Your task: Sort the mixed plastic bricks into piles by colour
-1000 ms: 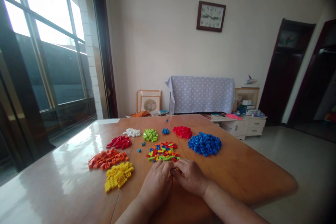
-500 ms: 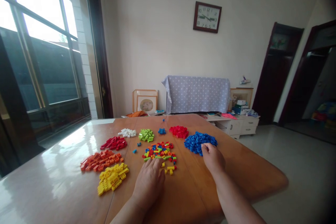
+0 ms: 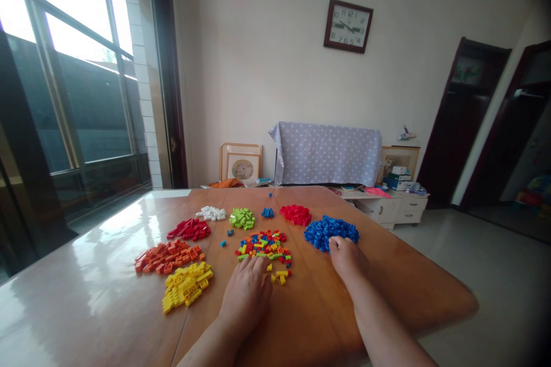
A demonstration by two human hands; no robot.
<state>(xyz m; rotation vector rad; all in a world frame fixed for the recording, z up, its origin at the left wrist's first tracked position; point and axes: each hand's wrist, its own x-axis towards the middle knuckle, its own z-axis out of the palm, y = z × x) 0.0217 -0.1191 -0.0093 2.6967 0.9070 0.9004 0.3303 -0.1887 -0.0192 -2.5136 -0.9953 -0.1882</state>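
Observation:
My left hand rests at the near edge of a pile of mixed-colour toy bricks. Its fingers curl downward, close together, and their tips are hidden, so anything in them cannot be made out. Beside the near side of a heap of blue bricks is my right hand, thumb and fingers closed together. What it holds, if anything, is too small to see. A few yellow bricks lie just right of my left hand.
On the brown table are sorted piles: yellow, orange, dark red, white, light green, red and small blue. Loose blue bricks lie left of the mixed pile.
The view has shifted slightly, so the whole scene sits a little further right. Both hands stay at about the same spots by the piles; my right hand's fingers remain closed.

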